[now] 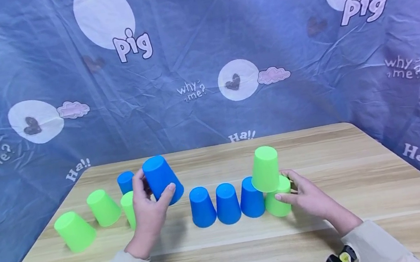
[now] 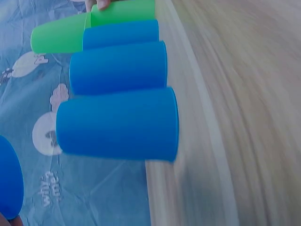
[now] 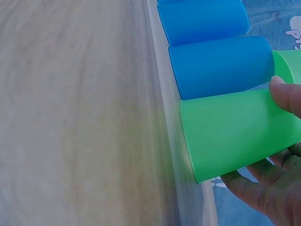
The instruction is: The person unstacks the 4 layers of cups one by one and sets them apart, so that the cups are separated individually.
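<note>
My left hand [image 1: 149, 214] grips an upside-down blue cup [image 1: 162, 181], tilted and raised above the table. Part of that blue cup [image 2: 8, 181] shows at the left wrist view's edge. Three upturned blue cups, the middle one [image 1: 227, 204] among them, stand in a row before me. At the row's right end is an upturned green cup [image 1: 277, 206], with my right hand [image 1: 310, 197] around its side, thumb in front. Another green cup [image 1: 266, 169] rests mouth down across the tops of this green cup and the blue cup [image 1: 251, 198] beside it.
On the table's left stand two upturned green cups, a front one [image 1: 75, 231] and one behind it [image 1: 103, 208]. Farther in, a green cup [image 1: 128, 209] and a blue cup [image 1: 125, 182] are partly hidden by my left hand. A printed blue cloth [image 1: 183, 62] hangs behind the wooden table [image 1: 229, 259].
</note>
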Action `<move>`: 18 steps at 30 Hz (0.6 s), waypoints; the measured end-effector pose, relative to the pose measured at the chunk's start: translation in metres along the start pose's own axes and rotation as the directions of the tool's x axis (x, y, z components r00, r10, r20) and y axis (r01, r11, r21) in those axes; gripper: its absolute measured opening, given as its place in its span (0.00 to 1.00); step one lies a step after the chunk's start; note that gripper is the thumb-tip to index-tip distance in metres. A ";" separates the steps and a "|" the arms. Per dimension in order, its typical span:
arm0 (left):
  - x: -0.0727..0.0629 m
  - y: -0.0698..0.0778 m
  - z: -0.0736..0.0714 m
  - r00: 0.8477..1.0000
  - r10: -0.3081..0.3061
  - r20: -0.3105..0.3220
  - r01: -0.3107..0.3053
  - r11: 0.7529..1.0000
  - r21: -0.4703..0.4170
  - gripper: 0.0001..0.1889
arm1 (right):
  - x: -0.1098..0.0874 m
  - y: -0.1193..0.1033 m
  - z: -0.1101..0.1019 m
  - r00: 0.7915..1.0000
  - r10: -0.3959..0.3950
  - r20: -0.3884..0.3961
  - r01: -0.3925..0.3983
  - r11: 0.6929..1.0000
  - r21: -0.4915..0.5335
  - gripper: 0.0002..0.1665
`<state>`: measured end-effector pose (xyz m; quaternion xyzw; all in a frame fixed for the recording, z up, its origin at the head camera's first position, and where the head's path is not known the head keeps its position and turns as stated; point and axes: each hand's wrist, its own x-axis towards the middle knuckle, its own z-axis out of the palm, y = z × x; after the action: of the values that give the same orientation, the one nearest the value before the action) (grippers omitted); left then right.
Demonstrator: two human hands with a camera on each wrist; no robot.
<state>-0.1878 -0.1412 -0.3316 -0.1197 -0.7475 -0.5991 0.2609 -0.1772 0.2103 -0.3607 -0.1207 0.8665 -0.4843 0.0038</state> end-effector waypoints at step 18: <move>-0.011 -0.005 -0.072 0.969 -0.093 -0.229 0.127 0.982 0.142 0.30 | 0.000 0.003 -0.001 1.000 -0.006 0.004 0.006 1.000 0.007 0.34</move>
<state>-0.1634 -0.2098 -0.3306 0.0102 -0.7636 -0.5623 0.3173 -0.1776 0.2127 -0.3627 -0.1242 0.8645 -0.4870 0.0047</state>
